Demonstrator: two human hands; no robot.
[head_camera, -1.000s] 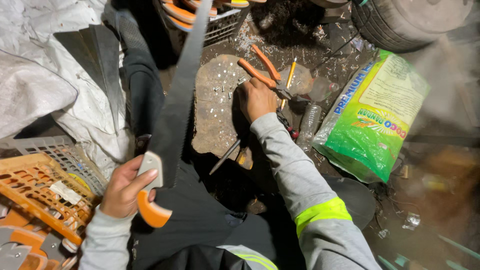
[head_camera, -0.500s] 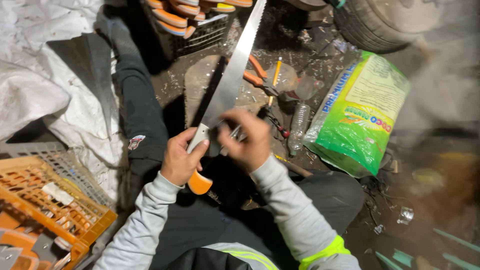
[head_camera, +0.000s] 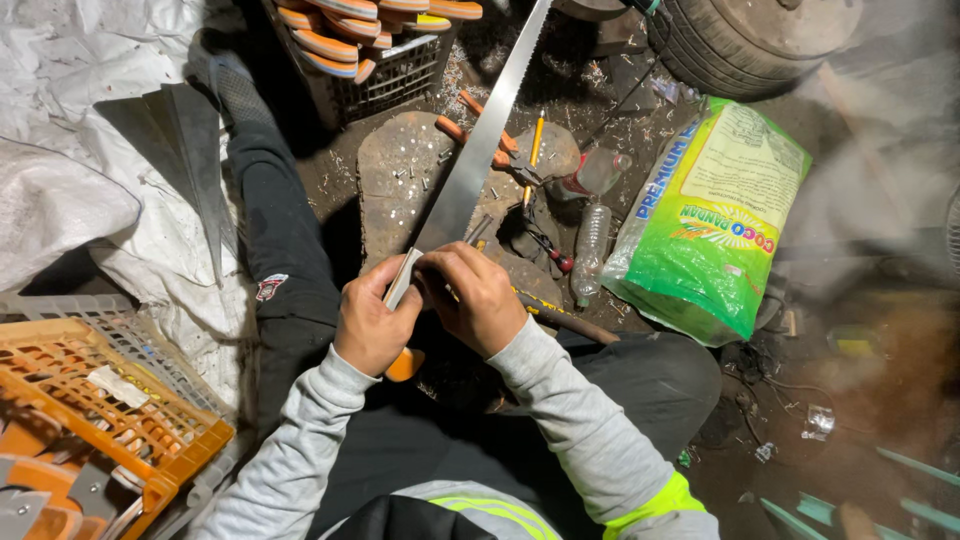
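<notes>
The hand saw (head_camera: 470, 170) is now held up in front of the person, blade running from the lap up and away over the flat stone (head_camera: 400, 185). A second ago the saw hung in the left hand alone, low beside the orange crate, while the right hand reached out to the orange-handled pliers on the stone. Half a second ago the right hand had come back to the saw. Both hands are on it now.

Left hand (head_camera: 372, 322): closed around the pale upper end of the handle, just below where the blade begins; the orange butt of the handle (head_camera: 404, 364) shows beneath the fist. Right hand (head_camera: 478, 298): fingers curled and pinched against the blade root, touching the left hand. Whether it holds a small part there cannot be told.

Pliers (head_camera: 490, 140) lie on the stone under the blade, apart from both hands. A yellow pencil (head_camera: 535, 148) lies just right of the blade; a clear plastic bottle (head_camera: 592, 245) and a green-and-white bag (head_camera: 705, 220) sit farther right of the stone.

Judgement: the shift from reaching for tools to a two-handed grip suggests work has moved to the joint between handle and blade.
</notes>
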